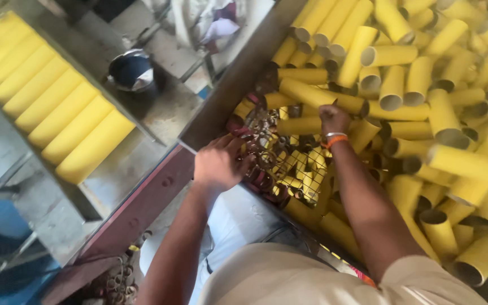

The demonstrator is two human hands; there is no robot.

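hands in the tube bin

the right hand (334, 118) closed round a yellow cardboard tube (306, 93) atop the heap in the bin (238, 73). the left hand (218, 164) curled on the wire basket (280, 155); its grip couldn't be told. picking step, judged; next wants a clean lift.

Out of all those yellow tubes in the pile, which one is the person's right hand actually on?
The long yellow tube lying slanted, just above the right hand. The fingers rest at its lower edge; the other tubes lie clear of the hand.
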